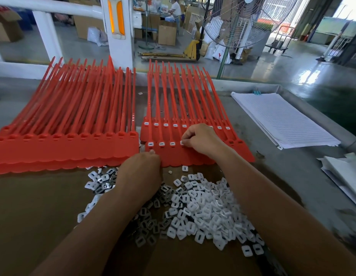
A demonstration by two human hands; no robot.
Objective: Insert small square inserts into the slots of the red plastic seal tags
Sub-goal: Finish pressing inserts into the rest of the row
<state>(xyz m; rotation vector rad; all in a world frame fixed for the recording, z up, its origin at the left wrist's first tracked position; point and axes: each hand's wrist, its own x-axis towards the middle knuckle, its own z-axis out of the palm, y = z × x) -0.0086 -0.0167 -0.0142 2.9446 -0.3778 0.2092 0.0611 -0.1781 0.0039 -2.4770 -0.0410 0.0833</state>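
Insert [182, 143] pinched by right hand [199, 139] at red tag [173, 154] slot; left hand [141, 168] curled, grip unclear.

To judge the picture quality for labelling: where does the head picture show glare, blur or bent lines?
Head view: glare on the floor and a blown-out doorway; wide-angle lean in the white post; soft blur in the insert pile beside the right forearm; the insert pinched by the right hand is fairly sharp.

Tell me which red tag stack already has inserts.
The right stack: white inserts sit in its slots. The left stack shows only bare red slots.
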